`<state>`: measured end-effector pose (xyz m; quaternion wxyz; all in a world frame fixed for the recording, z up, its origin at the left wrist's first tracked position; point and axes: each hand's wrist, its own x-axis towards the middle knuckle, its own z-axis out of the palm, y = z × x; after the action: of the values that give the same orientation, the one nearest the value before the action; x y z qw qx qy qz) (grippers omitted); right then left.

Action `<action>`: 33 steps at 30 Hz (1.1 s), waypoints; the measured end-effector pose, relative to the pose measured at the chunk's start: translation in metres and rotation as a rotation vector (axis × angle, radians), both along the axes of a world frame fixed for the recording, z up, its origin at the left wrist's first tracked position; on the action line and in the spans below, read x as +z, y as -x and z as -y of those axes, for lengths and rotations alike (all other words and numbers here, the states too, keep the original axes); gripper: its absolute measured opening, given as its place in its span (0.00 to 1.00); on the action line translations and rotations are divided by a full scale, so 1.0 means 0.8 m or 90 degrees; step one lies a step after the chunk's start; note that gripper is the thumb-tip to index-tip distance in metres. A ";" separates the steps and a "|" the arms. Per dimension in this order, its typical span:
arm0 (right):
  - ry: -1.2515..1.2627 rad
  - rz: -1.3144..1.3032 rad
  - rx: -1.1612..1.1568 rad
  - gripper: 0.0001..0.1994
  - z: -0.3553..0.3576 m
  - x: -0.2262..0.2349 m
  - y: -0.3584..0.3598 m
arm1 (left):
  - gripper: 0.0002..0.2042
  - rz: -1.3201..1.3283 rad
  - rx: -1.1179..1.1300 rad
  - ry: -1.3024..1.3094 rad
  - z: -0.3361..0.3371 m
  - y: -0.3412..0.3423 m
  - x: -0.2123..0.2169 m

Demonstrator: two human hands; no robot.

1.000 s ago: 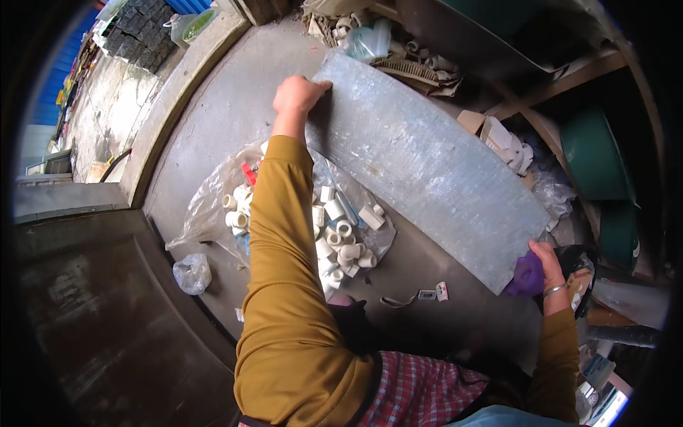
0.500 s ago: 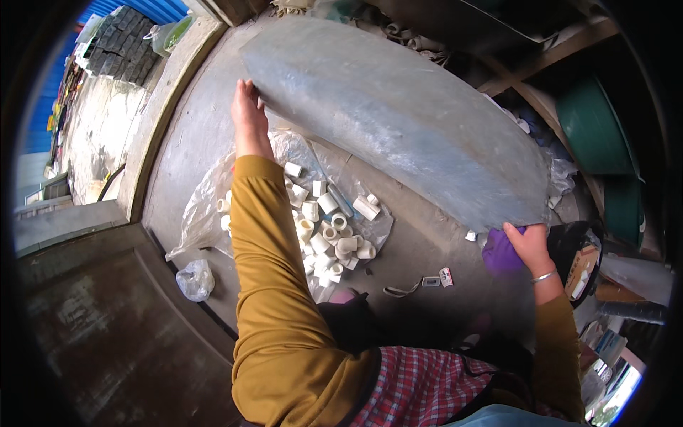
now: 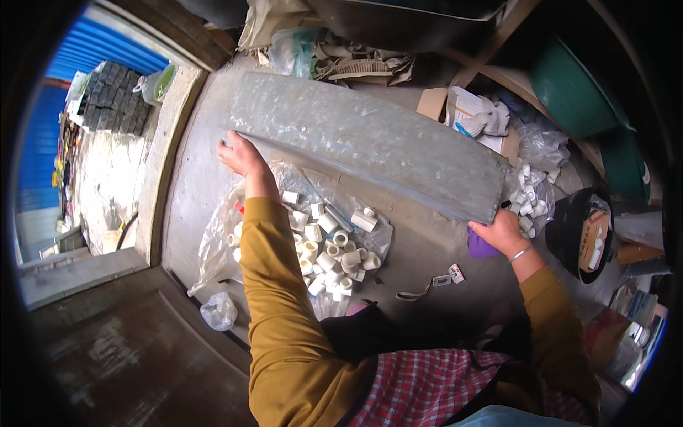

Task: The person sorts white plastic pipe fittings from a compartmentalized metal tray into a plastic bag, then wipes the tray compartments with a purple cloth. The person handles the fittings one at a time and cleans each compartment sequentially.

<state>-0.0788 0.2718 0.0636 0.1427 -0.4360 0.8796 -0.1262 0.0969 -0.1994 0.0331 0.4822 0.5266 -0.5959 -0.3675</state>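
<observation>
You held a long grey metal sheet point(image 3: 370, 146) by its two ends, tilted up on its near edge above the concrete floor point(image 3: 199, 185). Your left hand point(image 3: 242, 158) gripped the sheet's left end, fingers curled over the lower corner. Your right hand point(image 3: 501, 233) was closed on the sheet's right lower corner, with a purple cloth point(image 3: 480, 247) pressed between palm and metal.

Taking the sheet as the landmark: just in front of it, on your side, lay a clear plastic bag point(image 3: 220, 235) spread flat on the floor, with a heap of white pipe fittings point(image 3: 327, 249) on it. Your left forearm, in a mustard sleeve point(image 3: 284, 306), crossed above that heap. A smaller knotted plastic bag point(image 3: 218, 310) sat further from the sheet, at the floor's edge near a dark step. Below the sheet's right end, near your right hand, a small white tape roll point(image 3: 456, 273) and a little grey object lay on the floor.

Beyond the sheet's far edge were crumpled bags and torn cardboard point(image 3: 356, 67). Past its right end sat another clear bag of white fittings point(image 3: 532, 199), a black bucket point(image 3: 573, 228) beside that, and green tubs point(image 3: 576, 92) stacked higher up. Off the sheet's left end, across a kerb, stood a stack of dark grey blocks point(image 3: 110, 96).
</observation>
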 end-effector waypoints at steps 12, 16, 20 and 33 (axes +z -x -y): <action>0.092 0.642 -0.296 0.26 -0.029 0.016 0.004 | 0.40 0.791 -0.847 0.316 -0.173 0.158 0.139; 0.125 0.726 -0.363 0.30 -0.017 0.033 -0.008 | 0.37 0.908 -0.895 0.313 -0.181 0.172 0.153; 0.199 0.758 -0.301 0.33 -0.043 -0.001 -0.039 | 0.32 0.850 -0.946 0.293 -0.197 0.140 0.163; -0.066 0.219 -0.240 0.24 -0.032 -0.015 -0.066 | 0.21 0.704 -0.792 0.562 -0.240 0.065 0.108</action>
<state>-0.0256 0.2978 0.0516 0.2860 -0.2284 0.9135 -0.1774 0.0446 -0.0076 0.1194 0.0038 -0.0170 -0.9998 0.0022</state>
